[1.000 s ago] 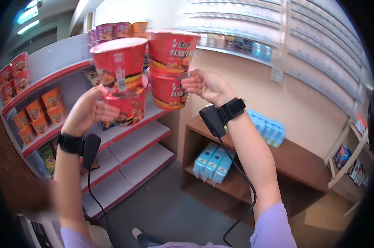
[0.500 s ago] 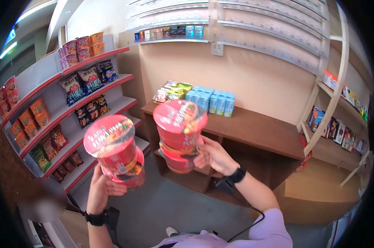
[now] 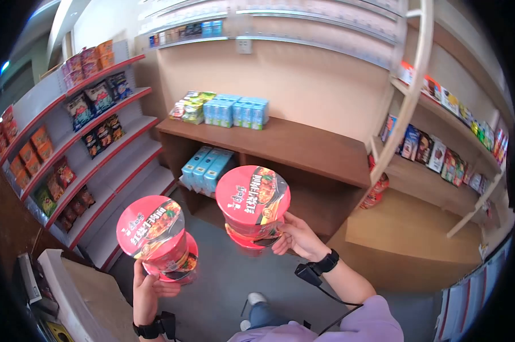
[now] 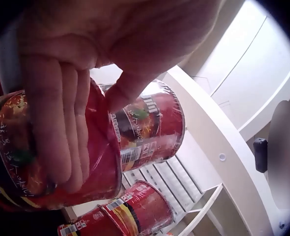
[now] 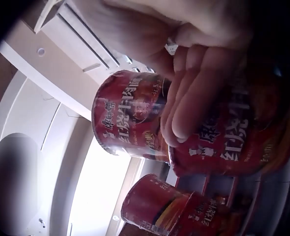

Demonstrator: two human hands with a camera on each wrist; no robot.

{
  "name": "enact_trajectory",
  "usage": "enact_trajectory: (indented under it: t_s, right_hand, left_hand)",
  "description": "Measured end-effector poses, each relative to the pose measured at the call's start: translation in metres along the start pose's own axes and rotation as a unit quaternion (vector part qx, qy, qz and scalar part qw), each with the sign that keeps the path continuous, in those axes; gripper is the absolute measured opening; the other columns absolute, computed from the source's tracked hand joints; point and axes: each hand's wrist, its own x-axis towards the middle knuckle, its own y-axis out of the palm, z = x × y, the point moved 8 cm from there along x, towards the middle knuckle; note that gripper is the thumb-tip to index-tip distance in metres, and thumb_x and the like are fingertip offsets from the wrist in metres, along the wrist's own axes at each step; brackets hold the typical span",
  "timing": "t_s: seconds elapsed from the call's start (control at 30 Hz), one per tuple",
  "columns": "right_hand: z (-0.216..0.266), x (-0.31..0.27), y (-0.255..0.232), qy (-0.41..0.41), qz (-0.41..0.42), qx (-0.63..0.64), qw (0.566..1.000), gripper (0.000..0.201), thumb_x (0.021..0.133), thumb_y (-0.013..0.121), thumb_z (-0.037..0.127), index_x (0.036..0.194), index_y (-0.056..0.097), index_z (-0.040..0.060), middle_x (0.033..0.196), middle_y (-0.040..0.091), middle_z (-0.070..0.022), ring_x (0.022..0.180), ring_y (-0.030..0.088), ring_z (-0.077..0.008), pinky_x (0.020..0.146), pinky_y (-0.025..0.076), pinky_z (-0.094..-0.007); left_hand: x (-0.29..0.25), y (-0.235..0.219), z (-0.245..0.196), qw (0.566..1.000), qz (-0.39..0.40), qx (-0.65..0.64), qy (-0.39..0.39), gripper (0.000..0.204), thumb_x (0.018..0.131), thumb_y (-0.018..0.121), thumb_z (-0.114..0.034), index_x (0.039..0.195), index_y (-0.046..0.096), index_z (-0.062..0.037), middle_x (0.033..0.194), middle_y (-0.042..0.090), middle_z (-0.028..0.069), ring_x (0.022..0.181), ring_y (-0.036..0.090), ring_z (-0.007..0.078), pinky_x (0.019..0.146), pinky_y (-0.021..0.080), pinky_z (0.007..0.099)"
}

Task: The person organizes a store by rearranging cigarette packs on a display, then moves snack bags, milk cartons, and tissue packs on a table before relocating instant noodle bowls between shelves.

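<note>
My left hand [image 3: 154, 290] grips a stack of two red instant noodle tubs, one on top of the other; the upper tub [image 3: 150, 227] shows its printed lid. In the left wrist view the fingers lie along the lower tub [image 4: 103, 172], with the thumb near where the upper tub [image 4: 167, 118] meets it. A second such stack, its top noodle tub [image 3: 252, 196] facing up, is held from the side by my right hand [image 3: 302, 239]. Fingers curl over its lower tub [image 5: 218, 152] in the right wrist view. Both stacks tilt slightly, held in mid-air above the floor.
A brown wooden counter [image 3: 314, 148] stands ahead, with blue cartons [image 3: 234, 111] and snack packs on top and more blue cartons inside. Red-edged shelves [image 3: 112, 196] with noodle tubs and snack bags line the left. A wooden rack [image 3: 425, 165] with packets stands right.
Both hands and their noodle tub stacks have come down from in front of the shelves, and the lids now face up. The head view has turned right, from the shelves towards the counter.
</note>
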Motion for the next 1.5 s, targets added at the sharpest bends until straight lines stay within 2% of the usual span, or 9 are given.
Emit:
enact_trajectory:
  t_s: [0.33,0.47,0.8,0.87,0.93,1.1,1.23,1.37,1.5]
  right_hand:
    - [0.003,-0.107,-0.132,-0.009,0.01,0.063,0.998,0.053,0.098,0.045,0.02,0.145,0.021,0.0149,0.082,0.066,-0.0175,0.068,0.069,-0.0247,0.058,0.058,-0.0329]
    - [0.007,-0.156,-0.222,0.019,-0.005,0.037,0.999,0.043,0.098,0.044,0.017,0.138,0.028,0.0122,0.083,0.066,-0.0211,0.069,0.069,-0.0273,0.059,0.058,-0.0343]
    - [-0.029,-0.314,-0.46,0.114,0.002,0.064,0.991,0.031,0.098,0.04,0.013,0.127,0.034,0.0041,0.092,0.064,-0.0283,0.079,0.068,-0.0337,0.068,0.059,-0.0402]
    - [-0.046,-0.339,-0.499,0.139,-0.054,0.031,0.988,0.03,0.098,0.039,0.012,0.127,0.034,0.0022,0.093,0.064,-0.0283,0.082,0.068,-0.0337,0.07,0.059,-0.0407]
    - [-0.073,-0.354,-0.527,0.141,-0.059,0.054,0.987,0.031,0.098,0.041,0.012,0.126,0.035,0.0004,0.094,0.064,-0.0273,0.084,0.068,-0.0326,0.072,0.059,-0.0402]
    - [-0.079,-0.378,-0.57,0.087,-0.197,0.089,0.972,0.039,0.098,0.044,0.016,0.131,0.027,0.0077,0.095,0.064,-0.0253,0.081,0.068,-0.0295,0.071,0.058,-0.0389]
    - [-0.094,-0.369,-0.609,0.053,-0.238,0.121,0.962,0.05,0.099,0.044,0.022,0.138,0.012,0.0185,0.095,0.065,-0.0235,0.082,0.068,-0.0275,0.07,0.058,-0.037]
    - [-0.093,-0.346,-0.641,-0.012,-0.265,0.103,0.959,0.059,0.1,0.041,0.022,0.143,0.001,0.0208,0.095,0.064,-0.023,0.081,0.068,-0.0268,0.071,0.057,-0.0376]
    - [-0.093,-0.319,-0.677,-0.026,-0.293,0.141,0.945,0.058,0.1,0.038,0.021,0.145,0.001,0.0239,0.095,0.064,-0.0233,0.082,0.067,-0.0273,0.071,0.057,-0.0381]
  left_hand:
    - [-0.054,0.127,0.034,0.998,-0.026,0.022,0.054,0.057,0.087,0.039,-0.01,0.14,0.019,-0.0139,0.087,0.064,0.0203,0.063,0.068,0.0291,0.052,0.058,0.0349]
    - [-0.065,0.198,0.069,0.995,-0.074,0.004,0.06,0.059,0.088,0.04,-0.014,0.143,0.02,-0.0137,0.079,0.066,0.0174,0.058,0.067,0.025,0.05,0.056,0.0329]
    - [-0.111,0.371,0.16,1.0,-0.005,-0.021,-0.012,0.06,0.091,0.041,-0.012,0.144,0.014,-0.0147,0.083,0.067,0.0187,0.064,0.069,0.0275,0.054,0.058,0.0341]
    - [-0.118,0.393,0.164,1.0,0.027,-0.003,-0.01,0.059,0.09,0.041,-0.011,0.143,0.015,-0.0145,0.084,0.066,0.02,0.066,0.069,0.0284,0.057,0.058,0.0355]
    - [-0.121,0.405,0.172,0.999,0.036,-0.025,-0.009,0.06,0.089,0.041,-0.011,0.143,0.015,-0.0143,0.086,0.066,0.0214,0.068,0.069,0.0293,0.059,0.058,0.0359]
    - [-0.136,0.429,0.169,0.998,0.059,-0.006,-0.019,0.055,0.089,0.041,-0.01,0.14,0.019,-0.0129,0.085,0.065,0.0216,0.07,0.069,0.031,0.061,0.058,0.0362]
    - [-0.141,0.423,0.181,0.999,0.03,-0.006,-0.018,0.06,0.089,0.04,-0.008,0.143,0.016,-0.0149,0.083,0.066,0.0207,0.064,0.068,0.0311,0.055,0.058,0.0372]
    - [-0.152,0.419,0.193,0.999,0.015,0.0,-0.037,0.06,0.088,0.04,-0.008,0.142,0.015,-0.014,0.084,0.066,0.0199,0.064,0.068,0.0314,0.055,0.058,0.0381]
    - [-0.169,0.428,0.198,0.999,0.004,0.001,-0.044,0.056,0.089,0.042,-0.007,0.139,0.018,-0.0121,0.088,0.065,0.0199,0.065,0.068,0.0319,0.056,0.059,0.0385]
